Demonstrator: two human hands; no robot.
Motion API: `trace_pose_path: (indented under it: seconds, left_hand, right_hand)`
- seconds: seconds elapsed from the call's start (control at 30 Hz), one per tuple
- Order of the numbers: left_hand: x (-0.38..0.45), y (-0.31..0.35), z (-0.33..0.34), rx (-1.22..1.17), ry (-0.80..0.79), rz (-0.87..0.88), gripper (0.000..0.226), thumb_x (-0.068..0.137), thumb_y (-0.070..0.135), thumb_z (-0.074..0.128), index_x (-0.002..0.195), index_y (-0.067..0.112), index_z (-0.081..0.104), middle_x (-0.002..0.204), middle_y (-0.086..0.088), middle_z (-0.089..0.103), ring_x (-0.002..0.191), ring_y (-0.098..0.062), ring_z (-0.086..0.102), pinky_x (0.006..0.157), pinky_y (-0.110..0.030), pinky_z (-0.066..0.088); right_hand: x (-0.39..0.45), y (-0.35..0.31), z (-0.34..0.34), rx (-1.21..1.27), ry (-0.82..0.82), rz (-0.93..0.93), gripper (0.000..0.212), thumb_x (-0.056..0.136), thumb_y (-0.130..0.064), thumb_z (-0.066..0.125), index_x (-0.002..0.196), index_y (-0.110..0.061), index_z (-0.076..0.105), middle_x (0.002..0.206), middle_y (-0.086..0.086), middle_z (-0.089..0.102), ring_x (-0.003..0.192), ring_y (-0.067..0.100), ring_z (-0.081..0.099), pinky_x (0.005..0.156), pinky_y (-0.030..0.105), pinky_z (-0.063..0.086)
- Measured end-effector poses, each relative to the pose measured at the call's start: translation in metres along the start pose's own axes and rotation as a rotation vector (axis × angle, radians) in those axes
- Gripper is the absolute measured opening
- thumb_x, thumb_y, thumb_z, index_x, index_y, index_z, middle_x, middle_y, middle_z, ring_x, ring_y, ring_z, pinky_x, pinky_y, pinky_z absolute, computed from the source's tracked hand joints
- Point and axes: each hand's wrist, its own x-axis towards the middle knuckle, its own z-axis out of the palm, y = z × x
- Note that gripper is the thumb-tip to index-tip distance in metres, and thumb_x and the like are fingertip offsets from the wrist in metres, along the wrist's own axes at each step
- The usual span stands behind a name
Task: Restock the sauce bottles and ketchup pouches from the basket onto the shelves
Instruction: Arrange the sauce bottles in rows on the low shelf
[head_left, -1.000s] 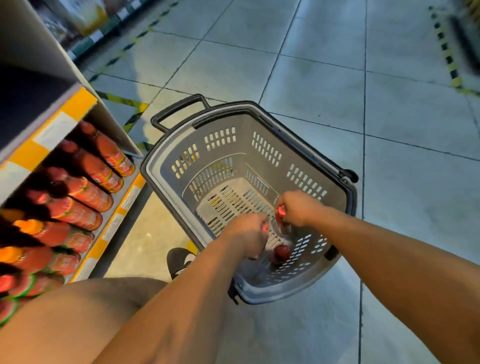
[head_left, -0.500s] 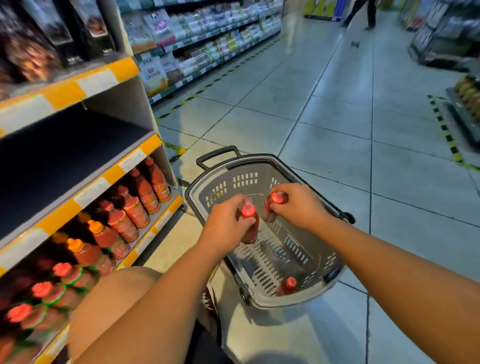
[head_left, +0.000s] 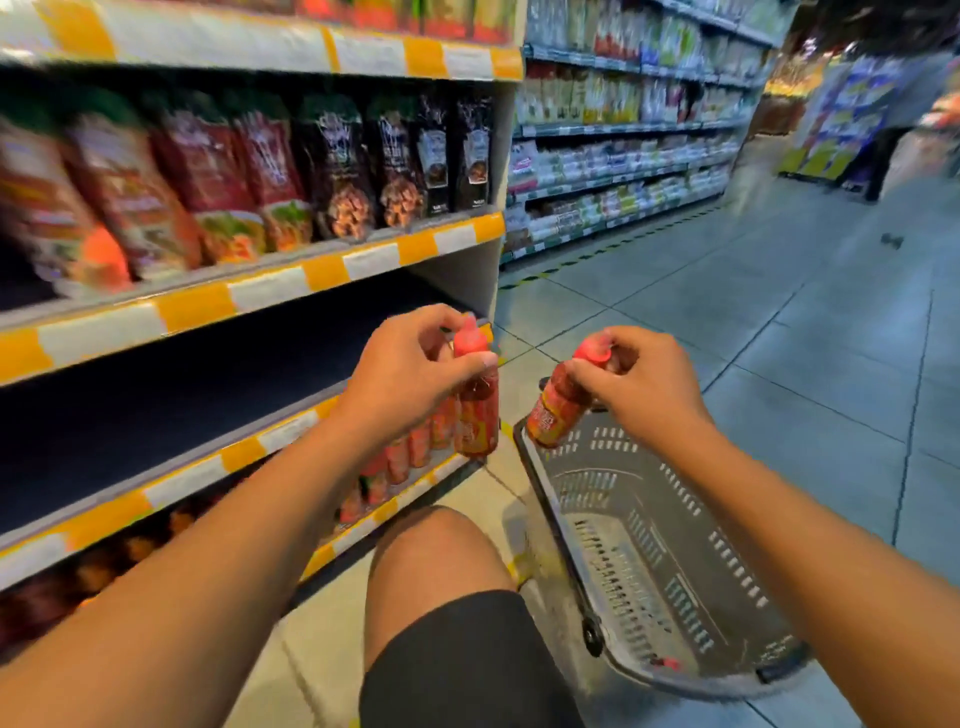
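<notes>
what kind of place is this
Most likely a supermarket aisle. Tiered shelves with yellow and white price strips hold rows of pouches, a grey shopping basket sits on the tiled floor, and more stocked shelving lines the aisle beyond.

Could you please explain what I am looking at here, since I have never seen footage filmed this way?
There is no machine: a person wears a wide-angle camera on the head, looking forward and down at their own two bare hands. The left hand grips one red sauce bottle near its cap, and the right hand grips another sauce bottle the same way. Below them a grey basket stands on the tiled floor. On the left are the store shelves: pouches above, a dark bare shelf in the middle, and a row of bottles on the lowest. The view is blurred, so labels cannot be read.
</notes>
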Motion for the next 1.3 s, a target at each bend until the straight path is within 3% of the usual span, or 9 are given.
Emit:
trace_pose_path:
  seconds: [0.13,0.23,0.4,0.57,0.67,0.83,1.0,1.1,1.3]
  left_hand:
    - [-0.013,0.007,-0.070,0.051,0.056,-0.021,0.023,0.080,0.042,0.085,0.094,0.030,0.070,0.064,0.000,0.055,0.061,-0.016,0.053,0.069,-0.054,0.055]
    - [-0.032,0.009,-0.117,0.090,0.097,-0.040,0.020,0.084,0.039,0.083,0.096,0.029,0.071,0.077,-0.018,0.062,0.072,-0.038,0.061,0.064,-0.055,0.059]
    - [-0.076,0.002,-0.187,0.150,0.238,-0.123,0.022,0.083,0.040,0.084,0.087,0.025,0.068,0.091,-0.011,0.064,0.070,-0.026,0.064,0.050,-0.041,0.056]
    - [-0.128,-0.016,-0.253,0.182,0.399,-0.246,0.027,0.080,0.035,0.087,0.084,0.020,0.065,0.079,-0.001,0.069,0.065,-0.010,0.066,0.049,-0.020,0.050]
    - [-0.167,-0.028,-0.289,0.211,0.506,-0.326,0.029,0.078,0.035,0.089,0.086,0.019,0.066,0.074,0.002,0.068,0.058,-0.006,0.064,0.050,-0.023,0.051]
    - [-0.241,-0.051,-0.338,0.283,0.638,-0.440,0.027,0.079,0.033,0.089,0.100,0.030,0.073,0.088,0.004,0.072,0.070,-0.009,0.067,0.053,-0.030,0.059]
    - [-0.309,-0.084,-0.366,0.304,0.697,-0.588,0.023,0.077,0.034,0.090,0.094,0.025,0.077,0.079,0.003,0.075,0.072,-0.010,0.071,0.063,-0.039,0.064]
    - [-0.343,-0.110,-0.378,0.259,0.702,-0.696,0.027,0.072,0.037,0.093,0.093,0.028,0.079,0.081,0.004,0.077,0.075,-0.018,0.075,0.071,-0.050,0.064]
    - [-0.367,-0.156,-0.377,0.197,0.608,-0.821,0.010,0.082,0.011,0.085,0.083,0.012,0.074,0.070,-0.009,0.075,0.065,-0.028,0.076,0.065,-0.050,0.065]
  right_hand:
    - [0.012,-0.056,0.026,0.038,-0.050,-0.112,0.032,0.078,-0.040,0.081,0.069,-0.017,0.062,0.055,-0.004,0.048,0.053,0.011,0.042,0.054,0.038,0.042]
    - [0.017,-0.097,0.049,0.058,-0.148,-0.204,0.031,0.080,-0.042,0.080,0.068,-0.019,0.062,0.053,-0.006,0.047,0.053,0.011,0.041,0.056,0.042,0.045]
    - [0.014,-0.167,0.094,0.078,-0.257,-0.341,0.030,0.082,-0.044,0.078,0.069,-0.021,0.065,0.055,-0.002,0.049,0.055,0.010,0.043,0.058,0.043,0.046]
    - [-0.004,-0.234,0.150,0.105,-0.405,-0.457,0.026,0.084,-0.042,0.078,0.070,-0.022,0.069,0.063,-0.003,0.061,0.060,0.015,0.054,0.063,0.044,0.050]
    - [-0.021,-0.270,0.188,0.141,-0.499,-0.490,0.025,0.085,-0.039,0.079,0.071,-0.021,0.068,0.069,-0.003,0.066,0.064,0.013,0.058,0.065,0.043,0.052]
    - [-0.060,-0.319,0.257,0.169,-0.666,-0.523,0.020,0.081,-0.038,0.079,0.070,-0.024,0.069,0.073,-0.006,0.071,0.068,0.013,0.066,0.068,0.045,0.058]
    - [-0.109,-0.350,0.321,0.145,-0.809,-0.559,0.018,0.078,-0.039,0.081,0.071,-0.028,0.069,0.072,-0.009,0.070,0.066,0.007,0.065,0.062,0.033,0.054]
    - [-0.137,-0.357,0.362,0.084,-0.883,-0.566,0.016,0.078,-0.038,0.082,0.073,-0.027,0.071,0.071,-0.007,0.070,0.067,0.009,0.066,0.062,0.036,0.057]
    - [-0.179,-0.353,0.438,-0.151,-0.994,-0.515,0.015,0.078,-0.030,0.077,0.072,-0.023,0.066,0.067,-0.002,0.067,0.065,0.020,0.066,0.057,0.039,0.056]
